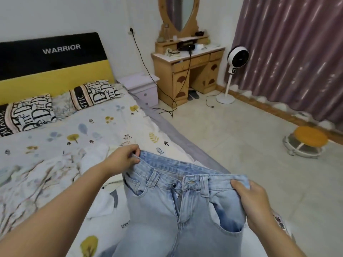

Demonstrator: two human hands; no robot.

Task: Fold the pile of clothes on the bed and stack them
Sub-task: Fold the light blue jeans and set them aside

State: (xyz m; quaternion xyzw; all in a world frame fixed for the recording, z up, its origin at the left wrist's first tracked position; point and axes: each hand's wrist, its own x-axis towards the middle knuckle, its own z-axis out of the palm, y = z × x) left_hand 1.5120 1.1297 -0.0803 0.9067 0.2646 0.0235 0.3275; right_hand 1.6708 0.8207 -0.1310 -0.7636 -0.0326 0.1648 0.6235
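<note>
Pinching the jeans (178,201) waistband at both ends, left hand (122,158) and right hand (250,199) curled tight, above the bed (55,145) edge, we risk uneven legs folding crooked.

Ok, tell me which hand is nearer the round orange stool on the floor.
Right. The right hand grips the waistband end of the light blue denim jeans on the side toward the round orange stool; the left hand pinches the opposite end, over the bed, farther away.
</note>
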